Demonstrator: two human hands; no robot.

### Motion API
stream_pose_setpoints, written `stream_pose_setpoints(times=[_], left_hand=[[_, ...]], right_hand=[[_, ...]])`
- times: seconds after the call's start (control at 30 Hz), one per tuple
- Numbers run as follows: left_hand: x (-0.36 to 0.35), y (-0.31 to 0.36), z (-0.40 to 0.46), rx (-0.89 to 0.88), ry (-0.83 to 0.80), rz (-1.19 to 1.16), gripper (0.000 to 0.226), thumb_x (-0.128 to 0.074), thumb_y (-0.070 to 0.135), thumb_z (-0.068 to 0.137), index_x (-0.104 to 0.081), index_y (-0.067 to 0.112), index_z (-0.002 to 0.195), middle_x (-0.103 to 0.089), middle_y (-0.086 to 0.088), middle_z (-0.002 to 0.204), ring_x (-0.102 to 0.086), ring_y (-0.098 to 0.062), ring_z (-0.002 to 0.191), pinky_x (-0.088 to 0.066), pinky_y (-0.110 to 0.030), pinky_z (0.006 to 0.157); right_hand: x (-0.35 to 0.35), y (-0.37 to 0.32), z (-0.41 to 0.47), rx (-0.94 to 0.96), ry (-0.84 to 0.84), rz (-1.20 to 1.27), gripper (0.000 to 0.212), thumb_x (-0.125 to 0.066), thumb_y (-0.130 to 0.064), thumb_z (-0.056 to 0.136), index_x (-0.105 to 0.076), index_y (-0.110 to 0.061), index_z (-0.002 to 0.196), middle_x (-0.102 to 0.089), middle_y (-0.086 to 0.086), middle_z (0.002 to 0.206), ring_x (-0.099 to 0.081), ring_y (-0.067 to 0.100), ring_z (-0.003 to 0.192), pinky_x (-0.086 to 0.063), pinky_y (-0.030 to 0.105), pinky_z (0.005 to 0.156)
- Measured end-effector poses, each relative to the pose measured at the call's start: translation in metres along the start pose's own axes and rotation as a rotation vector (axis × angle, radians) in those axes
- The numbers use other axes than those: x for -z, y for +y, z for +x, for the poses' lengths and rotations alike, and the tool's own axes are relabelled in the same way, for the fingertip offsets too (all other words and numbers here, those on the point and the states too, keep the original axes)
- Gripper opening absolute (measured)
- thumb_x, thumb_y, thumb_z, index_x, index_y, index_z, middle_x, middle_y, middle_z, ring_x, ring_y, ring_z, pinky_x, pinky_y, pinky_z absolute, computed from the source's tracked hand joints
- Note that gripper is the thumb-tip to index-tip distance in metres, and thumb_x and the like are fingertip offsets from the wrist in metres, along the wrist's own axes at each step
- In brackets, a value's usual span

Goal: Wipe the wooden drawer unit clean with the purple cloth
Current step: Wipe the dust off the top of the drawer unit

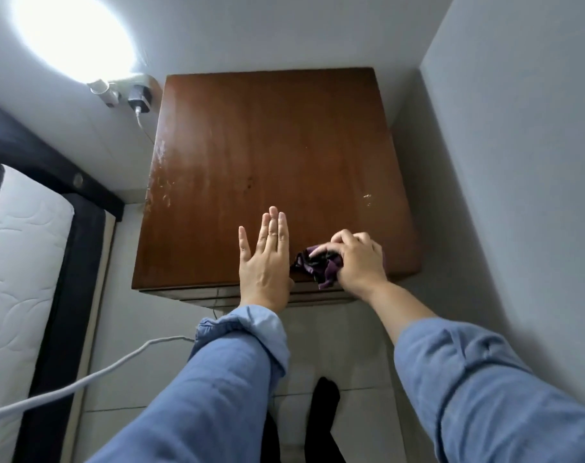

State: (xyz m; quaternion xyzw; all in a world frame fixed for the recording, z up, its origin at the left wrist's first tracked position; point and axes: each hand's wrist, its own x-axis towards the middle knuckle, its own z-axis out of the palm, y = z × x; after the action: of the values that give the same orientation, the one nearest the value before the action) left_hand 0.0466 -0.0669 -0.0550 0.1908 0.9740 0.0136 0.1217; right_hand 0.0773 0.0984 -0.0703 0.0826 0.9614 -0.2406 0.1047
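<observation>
Currently, right hand (359,259), fingers bunching the purple cloth (317,266), wipes the drawer unit (267,145) top's front edge; left hand (266,259) rests flat, fingers together. Next: sweep toward the rear corners.

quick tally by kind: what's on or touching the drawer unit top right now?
Hands: 2, left hand flat and open, right hand bunched on the cloth
Purple cloth: 1, at the near edge of the wooden drawer unit
Total: 3
</observation>
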Motion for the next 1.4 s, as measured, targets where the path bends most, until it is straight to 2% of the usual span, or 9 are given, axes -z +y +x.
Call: stream_pose_setpoints(times=[0.13,0.27,0.4,0.63,0.73,0.93,1.17,1.33,1.4], left_hand=[[-0.001,0.026,-0.003,-0.094,0.021,0.021,0.105,-0.063,0.015,0.086,0.020,0.006,0.149,0.021,-0.008,0.160,0.015,-0.017,0.148,0.016,-0.050,0.114],[0.004,0.056,0.011,-0.225,0.159,0.010,0.110,-0.077,0.026,0.072,-0.007,0.004,0.153,-0.009,-0.010,0.162,-0.012,-0.019,0.149,0.001,-0.050,0.116],[0.010,0.062,0.027,-0.244,0.020,0.058,0.123,-0.075,0.038,0.076,0.018,0.006,0.150,0.016,-0.008,0.161,0.011,-0.018,0.149,0.016,-0.049,0.113],[0.002,0.061,0.031,-0.178,0.003,0.054,0.127,-0.075,0.041,0.074,0.022,0.006,0.149,0.022,-0.007,0.160,0.018,-0.017,0.147,0.019,-0.052,0.111],[0.006,0.064,0.035,-0.137,-0.047,0.039,0.129,-0.076,0.041,0.073,0.022,0.007,0.148,0.024,-0.007,0.159,0.020,-0.017,0.147,0.019,-0.052,0.111],[0.013,0.068,0.041,-0.086,-0.129,0.068,0.135,-0.079,0.046,0.069,0.024,0.006,0.147,0.025,-0.007,0.159,0.021,-0.017,0.147,0.018,-0.053,0.111],[0.013,0.072,0.032,-0.020,-0.108,0.041,0.128,-0.077,0.041,0.072,0.019,0.007,0.150,0.021,-0.007,0.160,0.017,-0.017,0.148,0.014,-0.054,0.114],[0.008,0.073,0.022,0.007,-0.082,0.035,0.124,-0.075,0.041,0.075,0.017,0.007,0.150,0.021,-0.008,0.160,0.016,-0.018,0.148,0.013,-0.054,0.115],[0.006,0.073,0.020,0.011,-0.071,0.029,0.122,-0.074,0.040,0.076,0.017,0.008,0.150,0.021,-0.008,0.160,0.017,-0.018,0.148,0.013,-0.054,0.116]], right_hand=[[0.015,0.008,-0.024,-0.038,-0.134,-0.041,0.048,-0.048,-0.003,0.085,-0.066,-0.041,0.107,-0.051,-0.013,0.114,-0.040,0.017,0.115,-0.025,0.031,0.096],[0.060,0.027,0.002,-0.246,0.005,0.136,0.047,-0.048,0.002,0.079,-0.065,-0.033,0.105,-0.058,-0.009,0.118,-0.048,0.023,0.115,-0.037,0.040,0.102],[0.104,0.044,0.076,-0.278,0.155,0.290,0.046,-0.043,-0.006,0.066,-0.063,-0.041,0.088,-0.061,0.003,0.117,-0.056,0.031,0.110,-0.044,0.046,0.101],[0.104,0.042,0.141,-0.260,0.005,0.054,0.060,-0.031,-0.001,0.087,-0.054,-0.040,0.127,-0.040,0.003,0.137,-0.038,0.034,0.125,-0.029,0.041,0.111],[0.085,0.053,0.134,-0.305,-0.014,0.054,0.059,-0.035,-0.009,0.082,-0.052,-0.047,0.124,-0.044,0.000,0.136,-0.039,0.032,0.121,-0.029,0.039,0.104],[0.065,0.061,0.070,-0.337,-0.004,0.138,0.031,-0.048,-0.009,0.083,-0.050,-0.030,0.107,-0.044,0.010,0.122,-0.041,0.035,0.120,-0.030,0.037,0.104],[0.056,0.067,-0.006,-0.192,-0.023,0.122,0.034,-0.053,-0.002,0.084,-0.057,-0.029,0.105,-0.036,-0.014,0.086,-0.034,0.017,0.113,-0.023,0.031,0.105],[0.044,0.077,-0.035,-0.129,-0.015,0.115,0.042,-0.055,-0.004,0.081,-0.066,-0.037,0.105,-0.052,-0.013,0.107,-0.038,0.018,0.113,-0.020,0.030,0.101],[0.043,0.078,-0.044,-0.127,-0.025,0.112,0.039,-0.055,-0.004,0.081,-0.066,-0.037,0.100,-0.051,-0.013,0.102,-0.038,0.018,0.112,-0.020,0.030,0.100]])
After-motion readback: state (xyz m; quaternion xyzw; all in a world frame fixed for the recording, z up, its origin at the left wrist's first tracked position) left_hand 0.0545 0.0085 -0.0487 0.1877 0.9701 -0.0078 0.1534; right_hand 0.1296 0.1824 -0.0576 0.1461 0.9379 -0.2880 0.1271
